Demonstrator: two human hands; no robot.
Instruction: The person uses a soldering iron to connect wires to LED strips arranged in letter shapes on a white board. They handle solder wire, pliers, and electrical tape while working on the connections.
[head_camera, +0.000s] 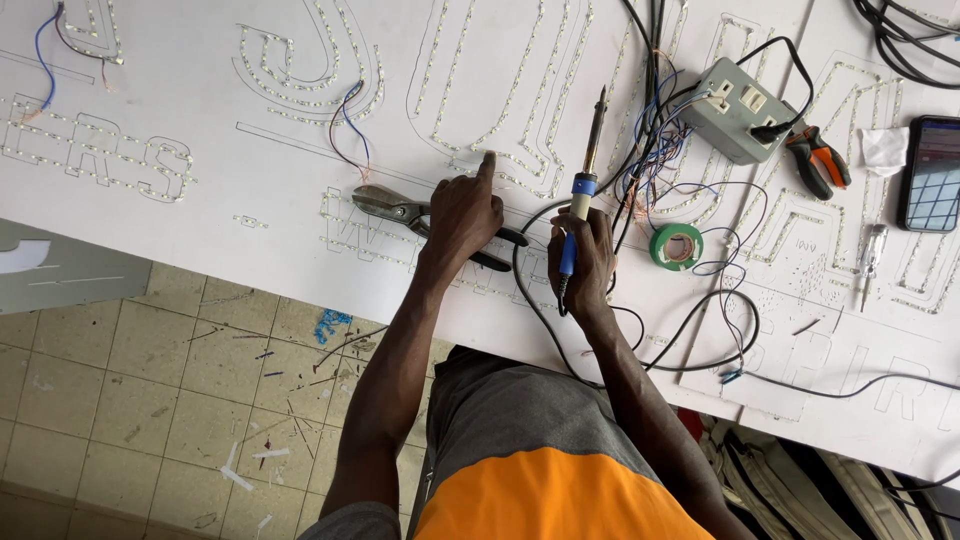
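White sign board (250, 190) covers the tabletop, its letter outlines studded with rows of small LED lights (520, 90). The right hand (582, 262) is closed in a fist around the blue-and-yellow handle of a soldering iron (588, 160), whose metal tip points away from the person and hangs over the board near a tangle of thin wires (650, 150). The left hand (462, 215) rests on the board with its forefinger stretched out and pressed onto an LED row; the other fingers are curled, lying over a pair of pliers (400, 210) beneath the hand.

Judging by its build, the iron is light and stiff, with a cord (525, 290) trailing from its handle that may tug; the insulated handle is the only safe place to hold it, since the metal shaft is likely hot. The LEDs look small and delicate. A green tape roll (676, 246), a grey socket box (735, 108), orange-handled cutters (820, 160) and a phone (932, 172) lie to the right.
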